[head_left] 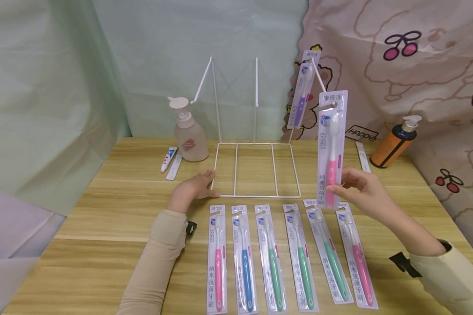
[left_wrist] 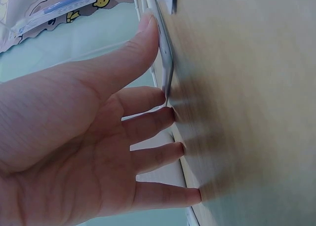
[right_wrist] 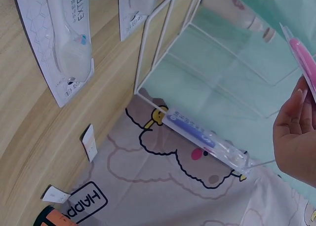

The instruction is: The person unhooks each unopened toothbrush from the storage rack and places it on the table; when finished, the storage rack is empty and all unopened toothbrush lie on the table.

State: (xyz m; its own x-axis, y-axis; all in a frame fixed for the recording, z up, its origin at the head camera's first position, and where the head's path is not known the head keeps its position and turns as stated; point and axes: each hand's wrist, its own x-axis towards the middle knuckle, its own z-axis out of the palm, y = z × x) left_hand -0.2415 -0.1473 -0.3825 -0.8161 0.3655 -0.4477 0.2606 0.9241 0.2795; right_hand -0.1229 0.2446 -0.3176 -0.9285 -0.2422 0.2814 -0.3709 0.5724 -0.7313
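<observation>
My right hand (head_left: 364,190) pinches the lower end of a packaged pink toothbrush (head_left: 332,148), held upright above the table. Its card top overlaps the tip of the right prong of a white wire rack (head_left: 256,196). On that prong hangs a packaged purple toothbrush (head_left: 301,94). Down at the rack's front left corner is my left hand (head_left: 195,186); in the left wrist view, its thumb (left_wrist: 143,41) lies along the wire while the straight fingers touch the tabletop. Several packaged toothbrushes, pink, blue (head_left: 245,267) and green (head_left: 274,267), lie in a row before the rack.
A pale pump bottle (head_left: 191,138), a small toothpaste tube (head_left: 168,159) and a white packet (head_left: 174,166) are left of the rack. On the right stand an orange and black pump bottle (head_left: 394,144) and another slim packet (head_left: 363,157). Curtains hang behind the wooden table (head_left: 102,232).
</observation>
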